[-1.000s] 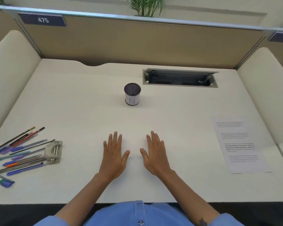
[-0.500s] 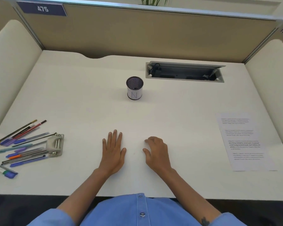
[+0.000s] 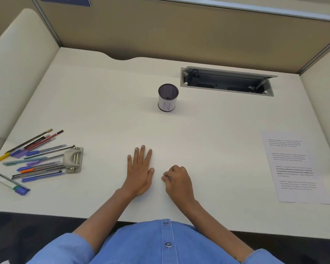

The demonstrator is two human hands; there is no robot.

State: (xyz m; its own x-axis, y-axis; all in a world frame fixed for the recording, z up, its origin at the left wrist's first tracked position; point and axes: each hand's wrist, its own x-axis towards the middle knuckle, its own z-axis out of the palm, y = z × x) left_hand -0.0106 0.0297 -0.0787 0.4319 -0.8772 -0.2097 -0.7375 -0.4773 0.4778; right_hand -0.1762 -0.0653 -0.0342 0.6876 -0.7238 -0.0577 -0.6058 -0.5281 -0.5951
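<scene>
My left hand [image 3: 140,171] lies flat on the white desk [image 3: 107,115], palm down, fingers straight and together. Just to its right my right hand [image 3: 177,179] rests on the desk with its fingers curled under into a loose fist, holding nothing. A black mesh pen cup [image 3: 168,97] with a white label marked "IN" stands upright beyond both hands, near the desk's middle. Several pens and pencils [image 3: 35,159] lie scattered at the left of the desk, next to a grey metal hole punch [image 3: 73,161].
A printed sheet of paper [image 3: 293,166] lies at the right side of the desk. An open cable tray [image 3: 228,81] is sunk into the desk at the back right. Padded partition walls enclose the desk on three sides.
My right hand has curled its fingers from flat into a loose fist. My left hand has stayed flat. The view has tilted downward.
</scene>
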